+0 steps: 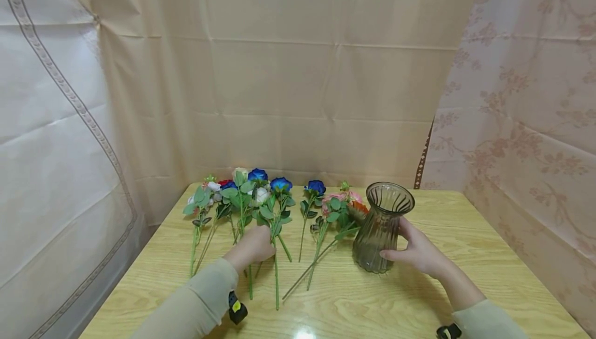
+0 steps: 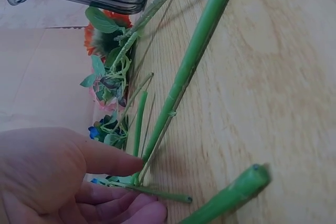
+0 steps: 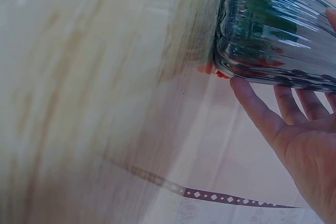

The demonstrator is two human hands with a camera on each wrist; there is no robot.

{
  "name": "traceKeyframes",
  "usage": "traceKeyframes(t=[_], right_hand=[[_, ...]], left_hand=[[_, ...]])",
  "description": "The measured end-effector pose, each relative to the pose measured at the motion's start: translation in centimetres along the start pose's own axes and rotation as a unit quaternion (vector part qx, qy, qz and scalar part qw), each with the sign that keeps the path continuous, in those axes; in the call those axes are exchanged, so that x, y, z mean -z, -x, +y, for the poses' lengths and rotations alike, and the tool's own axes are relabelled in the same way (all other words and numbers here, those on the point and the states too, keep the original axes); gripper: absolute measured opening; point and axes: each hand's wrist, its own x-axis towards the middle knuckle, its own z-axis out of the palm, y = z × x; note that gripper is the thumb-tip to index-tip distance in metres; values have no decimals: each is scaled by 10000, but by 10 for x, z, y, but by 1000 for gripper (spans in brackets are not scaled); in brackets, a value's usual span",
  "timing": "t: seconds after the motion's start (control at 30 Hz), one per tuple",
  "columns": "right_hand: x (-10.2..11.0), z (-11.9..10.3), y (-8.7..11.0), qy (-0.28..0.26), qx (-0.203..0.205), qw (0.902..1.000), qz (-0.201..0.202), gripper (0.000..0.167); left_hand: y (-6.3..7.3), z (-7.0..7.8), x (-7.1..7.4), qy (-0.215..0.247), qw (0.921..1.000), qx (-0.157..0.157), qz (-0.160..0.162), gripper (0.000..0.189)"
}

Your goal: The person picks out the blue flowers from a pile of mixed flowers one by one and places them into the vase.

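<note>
In the head view my left hand (image 1: pixel 255 247) reaches among the flowers and grips a green stem (image 1: pixel 277 282) below a white rose (image 1: pixel 261 195). The left wrist view shows the thumb and curled fingers of the left hand (image 2: pixel 84 177) around this stem (image 2: pixel 184 72), whose cut end points away over the table. My right hand (image 1: pixel 416 248) holds a smoky ribbed glass vase (image 1: pixel 374 243) by its body, thumb in front and fingers behind. The vase stands upright with a flared rim. In the right wrist view the fingers of the right hand (image 3: pixel 310 135) spread along the vase (image 3: pixel 273 30).
Blue roses (image 1: pixel 315 187) and pink flowers (image 1: pixel 332 202) lie along the back of the wooden table (image 1: pixel 354 308). An orange flower (image 1: pixel 359 206) sits just left of the vase. Pale flowers (image 1: pixel 213 187) lie at the left. A beige curtain (image 1: pixel 298 80) hangs behind.
</note>
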Motion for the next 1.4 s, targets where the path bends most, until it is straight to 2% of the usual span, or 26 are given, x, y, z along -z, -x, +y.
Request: traceKeyframes(t=[0.4,0.67,0.8,1.03,1.4], right_hand=[[-1,3,-2,-8,23,10000,-45,102],[0,3,-2,0,118,9999,-19,100],[-1,2,-1,40,128,9999,2,99],[-1,1,0,39,49,10000,10,100],[-1,-2,0,49,16,10000,7,101]], left_hand=[[-1,2,-1,-21,9998,169,-142,22],[0,-3,0,287,9996,43,-20,45],[-2,-7,0,492,9988,27,-61,51],[-4,-12,0,879,9960,144,-17,52],[-2,-16,5,1250,9920,51,142,47]])
